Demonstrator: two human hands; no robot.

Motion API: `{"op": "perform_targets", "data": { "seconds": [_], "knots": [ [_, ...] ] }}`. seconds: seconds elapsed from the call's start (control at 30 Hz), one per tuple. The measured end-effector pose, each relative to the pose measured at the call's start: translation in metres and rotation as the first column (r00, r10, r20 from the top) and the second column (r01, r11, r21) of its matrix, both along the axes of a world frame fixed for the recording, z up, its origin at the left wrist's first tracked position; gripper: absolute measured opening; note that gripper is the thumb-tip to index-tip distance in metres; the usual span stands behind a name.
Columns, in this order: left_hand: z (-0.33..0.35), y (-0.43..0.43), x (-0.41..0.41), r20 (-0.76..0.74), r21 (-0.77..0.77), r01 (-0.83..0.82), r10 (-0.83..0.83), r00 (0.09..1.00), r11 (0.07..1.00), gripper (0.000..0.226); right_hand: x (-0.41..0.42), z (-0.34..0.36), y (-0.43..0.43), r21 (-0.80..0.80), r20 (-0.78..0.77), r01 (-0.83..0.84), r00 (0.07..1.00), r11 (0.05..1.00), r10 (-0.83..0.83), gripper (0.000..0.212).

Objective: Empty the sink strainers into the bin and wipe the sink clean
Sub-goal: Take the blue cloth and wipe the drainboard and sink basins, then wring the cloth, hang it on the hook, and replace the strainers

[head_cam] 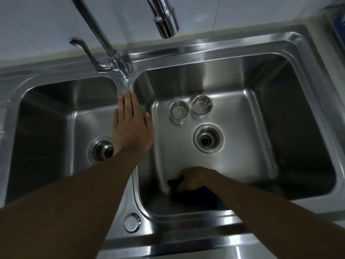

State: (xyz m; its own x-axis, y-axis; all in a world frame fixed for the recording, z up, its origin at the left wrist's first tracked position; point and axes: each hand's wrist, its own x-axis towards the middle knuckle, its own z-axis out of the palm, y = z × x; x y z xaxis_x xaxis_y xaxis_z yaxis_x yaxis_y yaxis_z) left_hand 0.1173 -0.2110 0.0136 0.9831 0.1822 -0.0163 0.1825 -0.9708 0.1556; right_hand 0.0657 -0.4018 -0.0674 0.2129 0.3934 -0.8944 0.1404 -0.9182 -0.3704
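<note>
A steel double sink (242,219) fills the view. Two small metal strainers, one (178,113) left of the other (202,105), stand upright on the right basin's floor behind its open drain (208,138). My right hand (194,179) is down in the right basin near the front left corner and grips a dark cloth (188,193), pressed against the basin floor. My left hand (131,124) lies flat, fingers straight, on the divider between the two basins. The left basin's drain (101,149) is open too, partly behind my left wrist.
A chrome tap (119,66) with a lever handle rises at the back of the divider; its spout (166,23) hangs over the right basin's back edge. A round cap (132,222) sits on the front rim. White tiles line the wall behind.
</note>
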Motion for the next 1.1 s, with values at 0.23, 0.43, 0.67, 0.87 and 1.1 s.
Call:
{"op": "perform_targets", "data": {
  "seconds": [0.23, 0.43, 0.67, 0.87, 1.1],
  "knots": [
    [0.001, 0.000, 0.000, 0.015, -0.016, 0.021, -0.021, 1.000, 1.000, 0.068, -0.015, 0.005, 0.002, 0.197, -0.235, 0.599, 0.797, 0.776, -0.556, 0.016],
    [0.008, 0.008, -0.005, 0.015, -0.183, 0.039, -0.037, 0.999, 0.982, 0.070, -0.010, 0.038, -0.018, 0.351, -0.219, 0.816, 0.549, 0.460, -0.807, 0.019],
    [0.056, -0.018, -0.026, -0.162, -0.549, -0.089, -0.001, 0.987, 0.831, 0.046, 0.009, 0.105, -0.051, 0.494, -0.232, 0.837, 0.389, 0.236, -0.892, 0.026],
    [0.123, -0.075, -0.058, -0.246, -0.831, -0.069, -0.253, 0.935, 0.552, 0.031, 0.018, 0.182, -0.062, 0.659, -0.201, 0.743, 0.318, 0.112, -0.927, 0.046],
    [0.191, -0.097, -0.079, -0.050, -0.755, 0.120, -0.238, 0.970, 0.645, 0.022, 0.011, 0.267, -0.084, 0.784, -0.181, 0.621, 0.260, 0.021, -0.949, 0.033]
  ]
}}
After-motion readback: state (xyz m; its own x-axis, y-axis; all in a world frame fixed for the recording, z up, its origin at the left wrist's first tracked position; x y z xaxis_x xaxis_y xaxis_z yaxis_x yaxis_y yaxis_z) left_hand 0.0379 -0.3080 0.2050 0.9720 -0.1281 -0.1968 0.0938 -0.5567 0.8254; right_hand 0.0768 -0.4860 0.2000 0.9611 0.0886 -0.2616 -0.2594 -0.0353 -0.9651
